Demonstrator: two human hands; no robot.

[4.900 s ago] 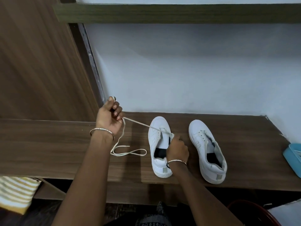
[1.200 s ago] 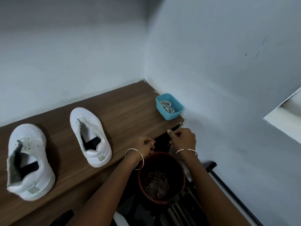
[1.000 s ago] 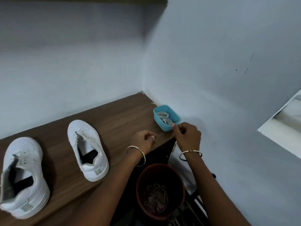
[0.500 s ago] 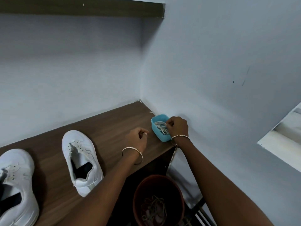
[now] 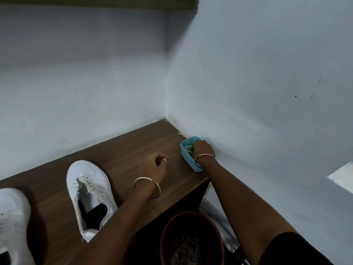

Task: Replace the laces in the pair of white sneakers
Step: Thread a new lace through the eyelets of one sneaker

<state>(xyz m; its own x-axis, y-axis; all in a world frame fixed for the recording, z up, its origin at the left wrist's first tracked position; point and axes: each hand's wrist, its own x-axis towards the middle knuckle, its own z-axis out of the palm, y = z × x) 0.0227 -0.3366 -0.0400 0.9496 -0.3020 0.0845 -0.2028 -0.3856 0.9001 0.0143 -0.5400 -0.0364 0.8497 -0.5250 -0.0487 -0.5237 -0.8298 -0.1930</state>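
Note:
Two white sneakers without laces stand on the wooden shelf, one near the middle and one at the left edge. A small blue box sits in the shelf's right corner against the wall, with white laces inside. My right hand reaches into the box, its fingers curled down onto the laces and mostly hidden by the box wall. My left hand hovers over the shelf between the sneaker and the box, loosely curled and holding nothing.
Below the shelf's front edge stands a dark red bucket with old laces lying in it. Pale walls close the shelf at the back and right. An upper shelf board runs overhead.
The laces were pulled from the left sneaker and dropped in the bucket. My right hand rose from the bucket to the blue box and has sunk its fingers into it. The view has swung right.

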